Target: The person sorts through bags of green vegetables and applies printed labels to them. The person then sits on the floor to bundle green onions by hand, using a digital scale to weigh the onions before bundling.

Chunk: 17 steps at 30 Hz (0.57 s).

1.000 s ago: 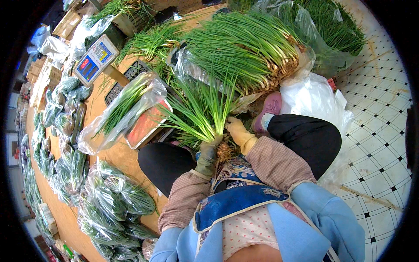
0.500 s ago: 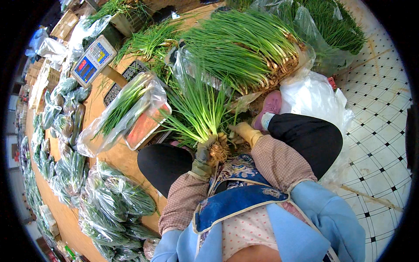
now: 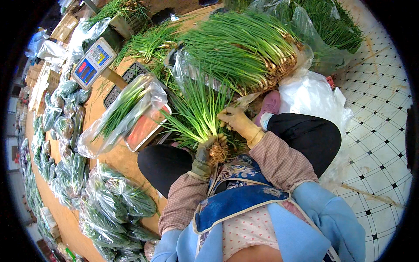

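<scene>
My left hand (image 3: 206, 150), in a dirty work glove, is closed around the root end of a bunch of spring onions (image 3: 201, 113). Their tangled roots (image 3: 218, 153) stick out below the fingers, and the green leaves fan upward and away from me. Beside the bunch's right edge, my right hand (image 3: 235, 121), in a yellowish glove, has its fingertips pinched together against the stalks. What lies between those fingertips is too small to make out. Beyond the bunch rests a large pile of spring onions (image 3: 244, 48) with roots turned to the right.
Left of my knees stand an orange-topped scale pan (image 3: 150, 126), a clear bag of spring onions (image 3: 124, 107) and the scale's display (image 3: 92, 63). Many bagged greens (image 3: 115, 201) cover the left floor. White plastic (image 3: 307, 94) lies by my pink shoe (image 3: 271, 102) on the right.
My right hand has risen from low beside the roots to the stalks' right edge, and its fingers have come together. The left hand keeps its hold on the bunch, almost unmoved.
</scene>
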### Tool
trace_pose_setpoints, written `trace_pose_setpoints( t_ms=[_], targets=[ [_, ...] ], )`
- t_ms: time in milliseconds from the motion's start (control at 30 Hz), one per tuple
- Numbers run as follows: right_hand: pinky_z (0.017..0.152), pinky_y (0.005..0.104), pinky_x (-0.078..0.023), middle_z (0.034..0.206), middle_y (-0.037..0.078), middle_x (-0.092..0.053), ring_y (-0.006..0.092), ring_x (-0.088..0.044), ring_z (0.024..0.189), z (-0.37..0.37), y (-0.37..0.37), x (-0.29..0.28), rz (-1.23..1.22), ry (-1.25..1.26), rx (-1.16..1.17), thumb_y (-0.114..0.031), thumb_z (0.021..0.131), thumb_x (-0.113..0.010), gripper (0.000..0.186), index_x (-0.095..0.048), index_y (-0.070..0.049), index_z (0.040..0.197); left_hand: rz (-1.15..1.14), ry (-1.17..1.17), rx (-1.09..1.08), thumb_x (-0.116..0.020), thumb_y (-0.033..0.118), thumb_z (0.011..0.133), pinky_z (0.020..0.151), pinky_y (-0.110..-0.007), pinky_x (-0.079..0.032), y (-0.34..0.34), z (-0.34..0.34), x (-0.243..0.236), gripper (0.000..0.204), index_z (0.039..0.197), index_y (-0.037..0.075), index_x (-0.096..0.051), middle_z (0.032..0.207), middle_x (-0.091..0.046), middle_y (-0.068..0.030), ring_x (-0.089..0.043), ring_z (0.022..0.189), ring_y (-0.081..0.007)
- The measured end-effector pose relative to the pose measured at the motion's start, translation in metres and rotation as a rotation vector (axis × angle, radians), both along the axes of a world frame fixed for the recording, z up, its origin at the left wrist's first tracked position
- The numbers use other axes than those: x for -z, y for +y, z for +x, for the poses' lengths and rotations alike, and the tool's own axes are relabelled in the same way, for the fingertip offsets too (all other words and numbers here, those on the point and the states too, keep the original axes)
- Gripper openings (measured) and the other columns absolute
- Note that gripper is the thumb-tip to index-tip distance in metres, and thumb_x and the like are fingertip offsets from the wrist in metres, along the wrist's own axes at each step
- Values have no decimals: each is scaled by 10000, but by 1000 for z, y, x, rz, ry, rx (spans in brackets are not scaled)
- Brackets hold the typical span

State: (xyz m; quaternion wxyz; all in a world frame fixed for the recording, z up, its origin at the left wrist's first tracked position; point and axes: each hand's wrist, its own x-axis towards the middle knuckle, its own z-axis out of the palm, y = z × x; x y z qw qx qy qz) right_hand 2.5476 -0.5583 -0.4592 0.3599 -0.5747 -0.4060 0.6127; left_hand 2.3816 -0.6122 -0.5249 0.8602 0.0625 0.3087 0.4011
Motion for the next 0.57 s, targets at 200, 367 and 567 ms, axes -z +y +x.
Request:
trace_pose_setpoints(
  t_ms=[200, 367, 567],
  targets=[
    [473, 225, -394, 698, 44, -580, 100, -519, 554, 20, -2, 32, -50, -20, 113, -327, 800, -567, 301, -565, -31, 853, 0, -126, -72, -483, 159, 841, 851, -340, -435, -1, 3, -22, 272, 1023, -38, -526, 1004, -574, -133, -546, 950, -233],
    [572, 253, -441, 830, 49, -556, 134, -562, 723, -4, -9, 33, -101, 254, 76, -278, 819, -562, 268, -517, -31, 915, 27, -110, -39, -457, 185, 860, 893, -363, -405, -1, 2, -16, 296, 1055, -29, -515, 1045, -563, -130, -522, 1002, -238],
    [580, 307, -436, 813, 113, -546, 225, -535, 684, -11, -14, 24, -436, 632, 265, -223, 835, -524, 198, -507, -46, 922, 36, -118, -14, -499, 161, 832, 879, -358, -420, 0, -2, -9, 329, 1110, -11, -471, 1035, -567, -136, -540, 981, -237]
  ],
)
